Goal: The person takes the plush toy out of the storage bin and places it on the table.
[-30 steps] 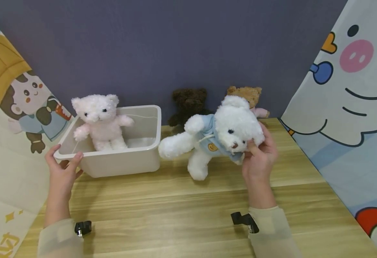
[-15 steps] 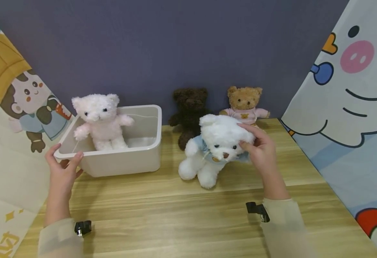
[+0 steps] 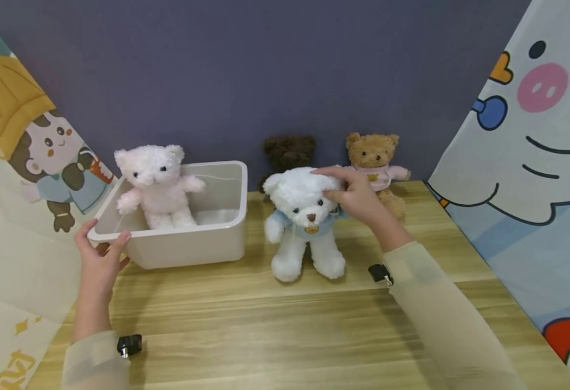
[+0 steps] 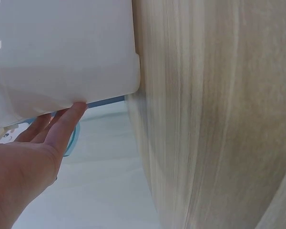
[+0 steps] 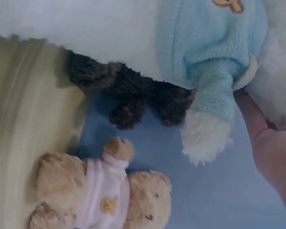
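Note:
A white teddy bear in a light blue hoodie stands upright on the wooden table, feet on its surface. My right hand grips the side of its head; in the right wrist view the hand shows beside the bear's blue sleeve. On the left, my left hand holds the front left corner of a white plastic bin, thumb and fingers on either side of the corner. Fingers press the bin's wall in the left wrist view. Inside the bin, a pale pink teddy bear sits upright.
Behind the white bear, a dark brown teddy bear is partly hidden against the grey back panel. A tan teddy bear in a pink top sits to its right. Printed cloths flank the wooden table on both sides.
My right hand has brought the white bear leftward, from tilted sideways to upright on the table. The tan bear has come into view. My left hand keeps its hold on the bin.

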A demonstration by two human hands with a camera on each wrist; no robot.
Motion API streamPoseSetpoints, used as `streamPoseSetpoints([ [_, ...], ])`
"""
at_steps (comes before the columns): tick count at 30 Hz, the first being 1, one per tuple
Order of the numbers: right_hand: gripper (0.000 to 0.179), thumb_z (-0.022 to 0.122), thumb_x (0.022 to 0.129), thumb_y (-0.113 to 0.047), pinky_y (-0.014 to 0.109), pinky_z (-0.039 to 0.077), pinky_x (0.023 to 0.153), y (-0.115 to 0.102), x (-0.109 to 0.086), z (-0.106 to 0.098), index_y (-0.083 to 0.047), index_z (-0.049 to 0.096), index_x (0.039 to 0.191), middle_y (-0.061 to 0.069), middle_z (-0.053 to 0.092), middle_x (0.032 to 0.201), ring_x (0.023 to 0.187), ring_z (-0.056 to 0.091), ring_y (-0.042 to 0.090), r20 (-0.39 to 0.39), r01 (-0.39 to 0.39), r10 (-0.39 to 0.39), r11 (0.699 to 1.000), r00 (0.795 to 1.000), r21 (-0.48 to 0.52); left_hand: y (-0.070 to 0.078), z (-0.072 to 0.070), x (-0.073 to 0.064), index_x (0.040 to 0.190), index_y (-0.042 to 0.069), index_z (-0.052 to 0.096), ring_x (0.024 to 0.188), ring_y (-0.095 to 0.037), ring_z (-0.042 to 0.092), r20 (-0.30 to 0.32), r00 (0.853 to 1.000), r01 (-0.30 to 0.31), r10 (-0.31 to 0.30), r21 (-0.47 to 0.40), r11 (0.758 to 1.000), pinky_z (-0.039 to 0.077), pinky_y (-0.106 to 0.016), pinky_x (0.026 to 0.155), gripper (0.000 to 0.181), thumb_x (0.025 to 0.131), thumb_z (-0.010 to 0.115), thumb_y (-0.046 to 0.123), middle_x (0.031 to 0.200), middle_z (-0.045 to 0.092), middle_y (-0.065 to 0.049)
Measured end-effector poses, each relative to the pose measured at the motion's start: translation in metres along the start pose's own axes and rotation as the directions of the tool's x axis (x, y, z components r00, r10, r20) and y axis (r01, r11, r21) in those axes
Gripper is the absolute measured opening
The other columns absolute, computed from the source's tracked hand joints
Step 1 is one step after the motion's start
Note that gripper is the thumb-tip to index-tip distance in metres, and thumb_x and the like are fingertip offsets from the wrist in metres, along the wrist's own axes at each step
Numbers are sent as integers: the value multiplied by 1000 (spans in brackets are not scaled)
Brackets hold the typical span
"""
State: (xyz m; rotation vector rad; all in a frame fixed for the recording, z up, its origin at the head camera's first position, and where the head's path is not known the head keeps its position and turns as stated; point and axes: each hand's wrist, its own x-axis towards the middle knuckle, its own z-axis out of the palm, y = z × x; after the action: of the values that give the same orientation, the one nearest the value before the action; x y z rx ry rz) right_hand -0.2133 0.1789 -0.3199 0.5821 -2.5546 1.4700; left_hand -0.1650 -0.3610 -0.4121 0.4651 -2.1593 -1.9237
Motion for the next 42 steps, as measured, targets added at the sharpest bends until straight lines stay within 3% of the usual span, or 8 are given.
streamPoseSetpoints([
  [4,45,67,98,-4,28,35,49,12,12,13,-19,71,140,-12,37,56,46,28,8,16,-5,4,1000,1000,18,-1,-1,0,158,53,9,161,-33,30,4,1000,-6,6,0,1000,58,-14,76,83,104,68,33,180,10,-14],
  [9,46,66,100,-9,32,41,53,24,20,24,-24,68,143,7,66,89,51,38,16,52,-97,98,995,994,-10,2,0,0,158,54,10,161,-30,31,4,1000,-9,9,0,1000,59,-21,88,82,104,69,33,180,11,-12],
  [12,46,65,102,-13,44,58,78,30,25,27,-26,65,146,11,65,141,92,68,28,52,-182,184,982,982,-43,3,0,0,158,54,9,161,-31,31,1,1000,4,-4,6,1000,52,-41,109,82,104,68,33,180,12,-13],
  [16,46,63,105,-17,57,53,108,39,28,26,-24,60,151,12,50,163,147,50,38,58,-265,270,960,961,-86,6,3,0,157,56,7,161,-32,29,0,1000,16,-16,11,1000,29,-62,121,81,105,66,33,180,11,-13],
  [26,50,59,108,-21,45,50,93,60,25,28,-23,53,158,11,53,162,130,61,30,18,-304,307,947,951,-103,7,4,1,157,56,8,161,-30,31,5,1000,28,-28,3,1000,37,-52,119,81,105,66,34,180,11,-13],
  [33,51,57,110,-23,56,51,112,59,27,28,-21,49,161,13,46,167,146,53,37,21,-264,271,952,962,-154,5,2,0,157,57,8,161,-30,29,5,1000,17,-17,11,1000,28,-65,122,80,105,66,35,180,11,-10],
  [38,52,54,112,-24,52,54,95,54,30,24,-24,43,164,16,42,169,103,64,40,63,-216,231,959,971,-185,3,1,0,157,56,7,162,-32,28,13,1000,6,-7,16,1000,26,-69,121,80,106,65,36,180,10,-10],
  [42,53,53,113,-26,59,50,108,48,36,18,-21,42,164,18,35,172,131,58,41,106,-167,194,961,975,-221,3,1,1,157,56,5,164,-36,23,20,1000,-7,7,22,1000,24,-73,121,81,106,65,37,181,6,-10],
])
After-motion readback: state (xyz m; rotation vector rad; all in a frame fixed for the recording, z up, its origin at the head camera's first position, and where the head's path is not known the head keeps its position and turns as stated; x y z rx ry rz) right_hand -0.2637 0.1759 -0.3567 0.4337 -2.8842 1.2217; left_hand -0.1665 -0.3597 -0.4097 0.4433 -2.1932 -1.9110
